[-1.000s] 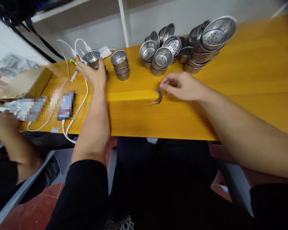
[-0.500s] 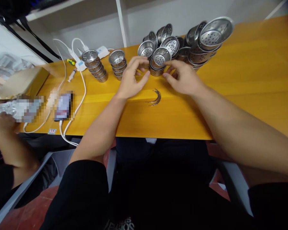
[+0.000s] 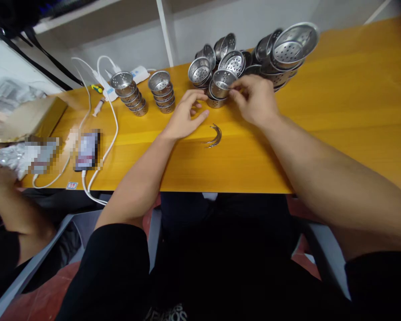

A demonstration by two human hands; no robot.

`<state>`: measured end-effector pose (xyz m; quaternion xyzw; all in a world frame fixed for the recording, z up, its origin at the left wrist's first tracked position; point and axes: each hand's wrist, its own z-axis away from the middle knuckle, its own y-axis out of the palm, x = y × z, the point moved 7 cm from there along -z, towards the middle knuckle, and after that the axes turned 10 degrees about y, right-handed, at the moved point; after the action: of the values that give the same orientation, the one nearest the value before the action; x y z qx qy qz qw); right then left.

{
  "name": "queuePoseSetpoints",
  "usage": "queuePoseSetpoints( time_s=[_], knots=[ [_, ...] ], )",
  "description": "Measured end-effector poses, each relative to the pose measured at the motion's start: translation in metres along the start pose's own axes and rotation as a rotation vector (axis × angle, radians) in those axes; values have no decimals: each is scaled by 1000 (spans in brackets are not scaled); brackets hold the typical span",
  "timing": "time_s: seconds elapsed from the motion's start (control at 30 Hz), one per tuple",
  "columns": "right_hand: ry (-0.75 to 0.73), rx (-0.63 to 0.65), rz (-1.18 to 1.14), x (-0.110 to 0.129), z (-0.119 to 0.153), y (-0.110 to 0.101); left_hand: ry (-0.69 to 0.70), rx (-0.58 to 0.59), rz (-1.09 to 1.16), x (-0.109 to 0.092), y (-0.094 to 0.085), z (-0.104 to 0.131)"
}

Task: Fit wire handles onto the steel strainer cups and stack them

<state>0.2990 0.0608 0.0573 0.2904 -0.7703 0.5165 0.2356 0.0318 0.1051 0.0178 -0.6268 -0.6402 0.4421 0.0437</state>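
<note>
A perforated stainless-steel strainer cup [image 3: 221,83] sits tilted on top of a short stack in front of me. My right hand [image 3: 255,99] is closed with thumb and fingertips at its right rim. My left hand [image 3: 188,117] hovers at the stack's left side, thumb and fingers apart, fingertips close to the metal. Several thin curved wire pieces [image 3: 215,136] lie bunched on the table below the stack. More perforated cups crowd behind it, one cup [image 3: 200,71] on the left and another cup [image 3: 233,63] behind.
Two stacks of similar cups, a left stack [image 3: 128,92] and a nearer stack [image 3: 161,91], stand to the left. A taller leaning stack [image 3: 289,49] rises at right. White cables run past a phone [image 3: 87,150]. Another person's arm [image 3: 15,205] rests at the left edge.
My right hand has turned and its fingers have closed in on the cup's right rim. My left hand has shifted slightly and stays apart-fingered. The view has drifted a little.
</note>
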Motion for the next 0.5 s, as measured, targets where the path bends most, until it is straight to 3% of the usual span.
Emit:
queuePoseSetpoints(
  time_s=[0.1,0.2,0.37,0.5],
  knots=[
    [-27,-62,-44,7,4,-9,19,-10,-21,19,3,2],
    [-106,-37,-97,23,14,-10,29,-22,-41,27,2,0],
    [-228,112,-120,53,40,7,59,3,-125,16,-2,-4],
    [-250,149,-120,59,50,15,49,44,-121,8,1,-4]
  ],
)
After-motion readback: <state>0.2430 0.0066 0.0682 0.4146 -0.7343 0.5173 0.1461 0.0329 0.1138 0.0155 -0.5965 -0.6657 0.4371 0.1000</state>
